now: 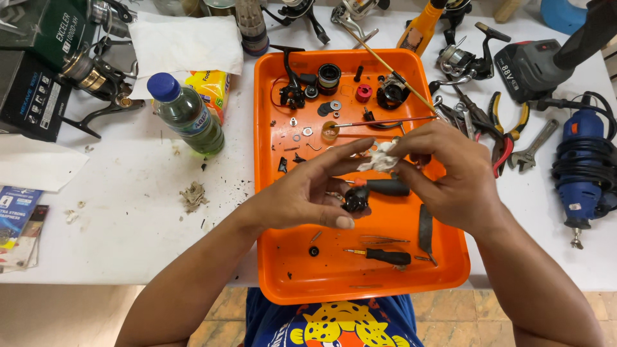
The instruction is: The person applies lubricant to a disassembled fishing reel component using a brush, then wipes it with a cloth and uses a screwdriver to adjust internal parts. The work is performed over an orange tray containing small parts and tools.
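My left hand [308, 189] holds a small black reel part [355, 199] in its palm above the orange tray [270, 193]. My right hand [450, 173] pinches a crumpled white tissue [380, 157] just above that part, and the left fingertips touch the tissue too. Under my hands lie a black-handled tool [389, 187], a small screwdriver [382, 255] and a black strip [425, 228]. At the tray's far end sit a black reel body [292, 90], a spool [329, 76], a red cap [364, 92], washers and thin brushes.
A green plastic bottle with a blue cap [186, 114] stands left of the tray beside a yellow packet [212, 87]. Fishing reels [96, 80], boxes and a white cloth lie at the far left. Pliers [508, 125], a blue rotary tool [581, 160] and a battery tool [533, 67] lie right.
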